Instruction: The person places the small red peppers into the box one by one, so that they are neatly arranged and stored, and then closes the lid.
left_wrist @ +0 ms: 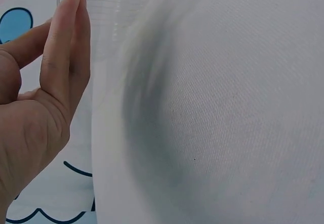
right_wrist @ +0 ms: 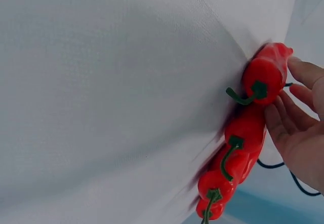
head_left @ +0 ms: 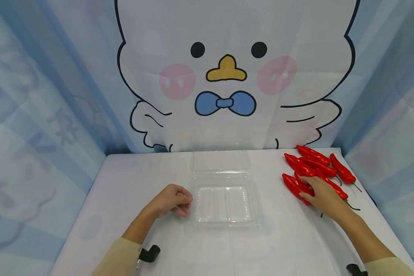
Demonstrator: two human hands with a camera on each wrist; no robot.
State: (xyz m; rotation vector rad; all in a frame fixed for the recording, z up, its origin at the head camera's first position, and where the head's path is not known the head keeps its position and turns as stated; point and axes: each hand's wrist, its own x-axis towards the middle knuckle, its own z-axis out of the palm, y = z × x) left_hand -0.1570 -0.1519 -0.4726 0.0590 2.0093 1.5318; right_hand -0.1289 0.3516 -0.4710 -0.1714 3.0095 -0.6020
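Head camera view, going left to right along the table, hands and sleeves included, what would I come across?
Left sleeve → left hand → clear plastic container → red peppers → right sleeve. The right hand overlaps the peppers, so it is left out.

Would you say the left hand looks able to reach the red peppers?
Probably not easily: the clear container lies between the left hand and the red peppers, which the right hand partly covers.
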